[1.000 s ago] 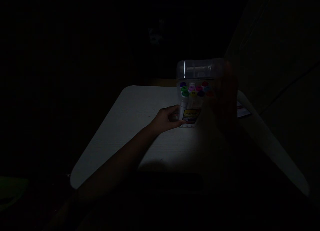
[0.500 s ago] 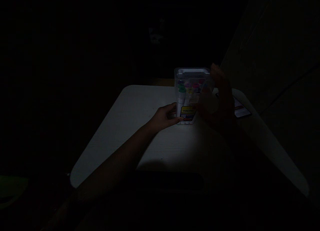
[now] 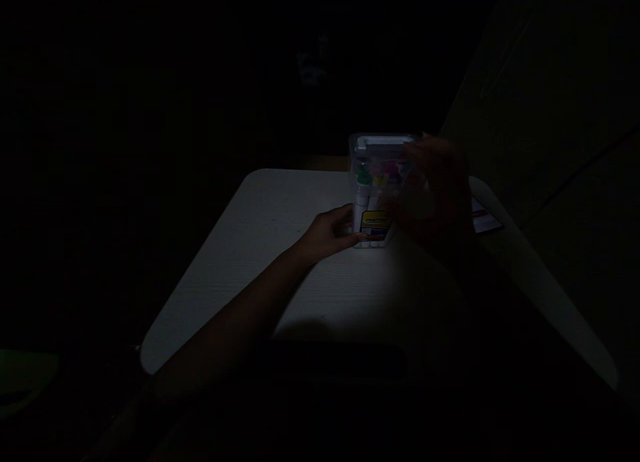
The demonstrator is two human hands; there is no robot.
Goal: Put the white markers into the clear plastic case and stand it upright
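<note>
Your left hand (image 3: 325, 239) grips the clear, rectangular plastic marker box (image 3: 376, 226) at its nine o'clock; your right hand (image 3: 443, 192) curls by the clear plastic lid (image 3: 385, 142) at two, its grip too dark to tell. Best brace low, lid level. The box stands upright at twelve on the white, round-cornered table (image 3: 250, 229).

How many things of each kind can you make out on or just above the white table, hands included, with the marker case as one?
Hands: 2 (left hand, right hand)
Marker case: 1
Flat, dark-edged thing, perhaps a phone: 1
Total: 4
The markers inside are too blurred to count.
</note>
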